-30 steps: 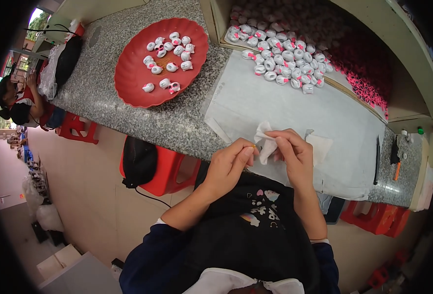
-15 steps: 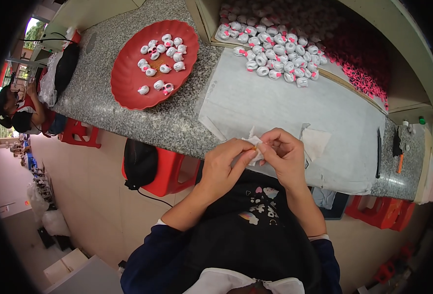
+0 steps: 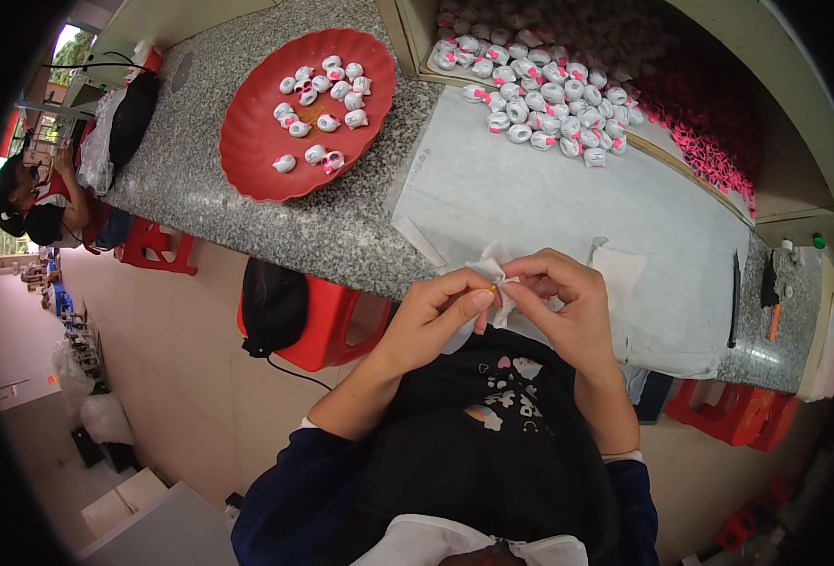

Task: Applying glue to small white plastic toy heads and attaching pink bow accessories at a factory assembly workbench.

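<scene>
Just past the bench's near edge, my left hand [image 3: 433, 319] and my right hand [image 3: 566, 300] meet fingertip to fingertip. Both pinch a crumpled white cloth [image 3: 494, 257], thin like a wipe, whose loose folds stick up and hang below the fingers. At my left thumb and forefinger a tiny yellow-orange bit [image 3: 494, 289] shows; most of whatever it belongs to is hidden. Beside my right hand, a second white cloth [image 3: 621, 274] lies flat on the pale sheet [image 3: 549, 203] that covers this part of the bench.
A red scalloped dish [image 3: 247, 174] holds several small white-and-pink pieces. More such white pieces [image 3: 568, 118] crowd the far shelf, beside a heap of pink parts [image 3: 709, 170]. A black stick [image 3: 735, 300] lies at right. Red stools [image 3: 332, 325] stand below; another person [image 3: 58, 203] sits far left.
Both hands still hold the cloth, with the right hand shifted slightly to the right and more of the cloth showing between the fingers. The dish and bench sit slightly differently in view.
</scene>
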Demonstrator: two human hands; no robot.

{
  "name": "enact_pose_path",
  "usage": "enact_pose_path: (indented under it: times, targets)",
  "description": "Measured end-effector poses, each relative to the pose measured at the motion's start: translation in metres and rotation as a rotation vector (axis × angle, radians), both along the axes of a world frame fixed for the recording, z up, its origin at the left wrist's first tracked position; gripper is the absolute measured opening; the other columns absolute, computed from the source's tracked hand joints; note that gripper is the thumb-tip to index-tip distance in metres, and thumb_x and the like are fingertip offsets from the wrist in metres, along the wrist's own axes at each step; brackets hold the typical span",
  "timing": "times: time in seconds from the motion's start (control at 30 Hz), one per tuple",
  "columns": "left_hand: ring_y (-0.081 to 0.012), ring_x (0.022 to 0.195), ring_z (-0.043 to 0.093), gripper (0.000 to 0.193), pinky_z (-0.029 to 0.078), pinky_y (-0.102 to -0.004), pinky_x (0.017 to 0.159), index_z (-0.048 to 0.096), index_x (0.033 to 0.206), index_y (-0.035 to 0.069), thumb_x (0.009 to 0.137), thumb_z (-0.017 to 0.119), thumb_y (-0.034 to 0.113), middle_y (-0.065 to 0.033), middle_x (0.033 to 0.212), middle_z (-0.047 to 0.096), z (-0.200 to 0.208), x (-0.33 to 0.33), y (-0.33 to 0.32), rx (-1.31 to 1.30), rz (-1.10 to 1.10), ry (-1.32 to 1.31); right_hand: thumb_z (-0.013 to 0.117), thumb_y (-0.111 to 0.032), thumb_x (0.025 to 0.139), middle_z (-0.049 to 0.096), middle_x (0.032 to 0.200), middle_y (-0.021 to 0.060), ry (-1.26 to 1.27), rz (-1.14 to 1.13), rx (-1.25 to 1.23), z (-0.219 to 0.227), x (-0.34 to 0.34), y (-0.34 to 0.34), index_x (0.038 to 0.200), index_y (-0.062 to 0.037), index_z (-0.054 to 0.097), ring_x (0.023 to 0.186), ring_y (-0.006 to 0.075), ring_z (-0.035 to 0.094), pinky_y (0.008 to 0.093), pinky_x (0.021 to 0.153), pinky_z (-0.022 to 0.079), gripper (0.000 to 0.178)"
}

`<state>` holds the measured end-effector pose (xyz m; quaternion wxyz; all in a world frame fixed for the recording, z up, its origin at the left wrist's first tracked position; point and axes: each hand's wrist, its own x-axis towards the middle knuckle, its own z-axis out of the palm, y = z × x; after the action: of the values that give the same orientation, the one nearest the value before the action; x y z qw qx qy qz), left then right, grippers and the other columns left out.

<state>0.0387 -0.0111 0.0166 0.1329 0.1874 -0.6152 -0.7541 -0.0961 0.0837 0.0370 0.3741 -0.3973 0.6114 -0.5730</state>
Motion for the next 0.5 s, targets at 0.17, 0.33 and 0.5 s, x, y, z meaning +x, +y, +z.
enact_pose_path:
  times: [0.17,0.33,0.5]
  targets:
    - [-0.0106,0.056,0.05,0.021,0.04,-0.0218,0.055,0.051,0.078,-0.003,0.083,0.043,0.016,-0.0056,0.062,0.052,-0.001,0.004,-0.006,0.142,-0.144,0.0,0.055,0.003,0.071,0.055,0.071,0.0049,0.218,-0.125,0.008,-0.011,-0.006,0.001,0.084,0.0015,0.056,0.059,0.0074,0.051,0.0182,0.051,0.042,0.013]
    - [-0.0137,0.057,0.05,0.019,0.042,-0.0248,0.056,0.049,0.079,-0.001,0.084,0.041,0.016,-0.007,0.063,0.05,-0.005,-0.007,-0.004,0.277,-0.016,0.125,0.058,0.003,0.065,0.054,0.08,0.0093,0.799,-0.082,0.109,-0.029,-0.005,0.01,0.087,-0.0042,0.056,0.067,0.0197,0.054,0.026,0.058,0.043,0.023]
    - [-0.0206,0.091,0.046,0.019,0.03,-0.0333,0.086,0.048,0.083,0.001,0.084,0.041,0.019,-0.0089,0.082,0.052,0.001,-0.044,0.01,0.219,0.054,0.29,0.058,0.004,0.064,0.052,0.09,0.011,0.605,-0.128,-0.099,-0.023,-0.022,0.035,0.094,-0.0016,0.051,0.08,0.0197,0.052,0.0271,0.069,0.041,0.031]
